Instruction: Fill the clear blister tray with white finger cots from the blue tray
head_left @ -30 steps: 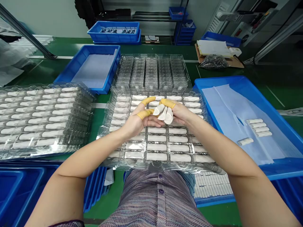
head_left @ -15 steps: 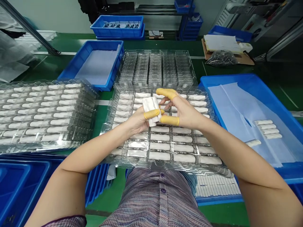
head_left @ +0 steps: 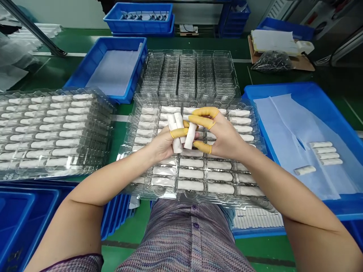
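My left hand (head_left: 163, 146), with yellow finger cots, is closed round a few white wrapped rolls (head_left: 171, 121) held upright side by side. My right hand (head_left: 225, 133), also in yellow finger cots, pinches one white wrapped roll (head_left: 190, 136) between thumb and fingers, tilted against the left hand's bunch. Both hands are over a clear plastic tray (head_left: 191, 196) whose compartments hold rows of similar white rolls. The hands and forearms hide part of the tray's middle.
Stacked clear trays (head_left: 56, 172) with white rolls stand at left. Nested clear trays (head_left: 188, 53) lie behind. A blue bin (head_left: 283, 87) at right holds several rolls on a sheet. Another blue bin (head_left: 104, 40) sits back left; blue bins (head_left: 17, 234) are below left.
My right hand has taken hold of one white roll and parted it from the bunch in my left hand. The camera view has shifted slightly.
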Available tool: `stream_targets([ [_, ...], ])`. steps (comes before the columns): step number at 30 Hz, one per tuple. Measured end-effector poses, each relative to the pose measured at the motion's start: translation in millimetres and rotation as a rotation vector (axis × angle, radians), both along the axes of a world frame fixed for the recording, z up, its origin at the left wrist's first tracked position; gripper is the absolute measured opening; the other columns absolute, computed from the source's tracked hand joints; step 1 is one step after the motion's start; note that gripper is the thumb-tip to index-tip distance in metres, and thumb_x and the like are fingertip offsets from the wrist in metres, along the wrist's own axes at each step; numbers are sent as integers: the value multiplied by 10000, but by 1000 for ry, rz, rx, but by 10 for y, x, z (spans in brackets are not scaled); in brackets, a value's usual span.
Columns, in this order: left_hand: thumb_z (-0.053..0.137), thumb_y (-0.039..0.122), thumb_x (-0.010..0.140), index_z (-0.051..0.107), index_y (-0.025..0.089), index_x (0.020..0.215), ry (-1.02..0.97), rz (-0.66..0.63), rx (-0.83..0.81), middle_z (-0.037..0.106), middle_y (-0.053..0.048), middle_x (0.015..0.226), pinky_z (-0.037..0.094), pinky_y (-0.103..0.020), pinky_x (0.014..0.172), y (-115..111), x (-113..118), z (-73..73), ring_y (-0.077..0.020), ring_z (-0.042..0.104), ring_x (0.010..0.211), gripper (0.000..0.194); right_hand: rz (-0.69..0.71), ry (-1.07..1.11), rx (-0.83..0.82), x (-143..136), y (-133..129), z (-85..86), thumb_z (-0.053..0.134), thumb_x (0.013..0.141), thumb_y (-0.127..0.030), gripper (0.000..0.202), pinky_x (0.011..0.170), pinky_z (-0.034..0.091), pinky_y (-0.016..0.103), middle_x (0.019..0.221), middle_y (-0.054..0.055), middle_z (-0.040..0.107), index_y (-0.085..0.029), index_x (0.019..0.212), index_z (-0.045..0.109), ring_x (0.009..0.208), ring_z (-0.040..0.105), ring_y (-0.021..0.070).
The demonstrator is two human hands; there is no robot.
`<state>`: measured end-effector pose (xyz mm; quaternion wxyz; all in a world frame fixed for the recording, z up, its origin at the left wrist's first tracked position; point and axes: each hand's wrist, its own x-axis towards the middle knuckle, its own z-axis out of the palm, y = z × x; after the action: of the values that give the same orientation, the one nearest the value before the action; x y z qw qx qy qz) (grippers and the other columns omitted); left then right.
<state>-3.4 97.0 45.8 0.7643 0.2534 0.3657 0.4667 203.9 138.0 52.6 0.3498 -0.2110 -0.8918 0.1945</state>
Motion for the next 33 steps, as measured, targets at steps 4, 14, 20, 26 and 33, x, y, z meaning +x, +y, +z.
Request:
stream_targets([
  [4,822,132,762,683,182,1059,-5,31,-10,773,-34,848,646,-298,742,-15,56,29,-213,785,829,332,16,-64,-128,-53,-85,-22,852,822,-502,900,1246,423,630,1598,145,473,-300,1607,463,1507,456,386],
  [14,998,345,621,635,173,783,114,145,123,685,5,751,548,-247,649,27,-15,1,-126,644,701,433,-84,-28,-124,-91,-89,16,805,851,-403,763,1279,305,701,1619,136,506,-300,1556,534,1533,423,412],
  [20,1030,285,532,613,171,759,121,143,181,614,47,709,542,-239,621,45,-29,54,-88,572,629,488,-58,116,-510,-107,-132,28,845,817,-495,782,1238,417,650,1628,114,512,-292,1511,546,1519,468,375],
  [26,1031,300,575,611,186,757,185,259,370,630,42,758,558,-257,721,112,-67,0,-108,609,723,472,-27,325,-1113,-137,-154,-34,802,882,-509,356,886,664,429,1067,62,742,-221,1028,655,967,746,216],
  [33,1025,406,596,644,192,805,262,247,408,743,-30,895,591,-313,815,90,-19,-32,-231,741,993,485,-254,255,-718,-239,-242,-65,870,757,-349,305,695,609,321,966,34,643,-216,803,599,868,638,187],
])
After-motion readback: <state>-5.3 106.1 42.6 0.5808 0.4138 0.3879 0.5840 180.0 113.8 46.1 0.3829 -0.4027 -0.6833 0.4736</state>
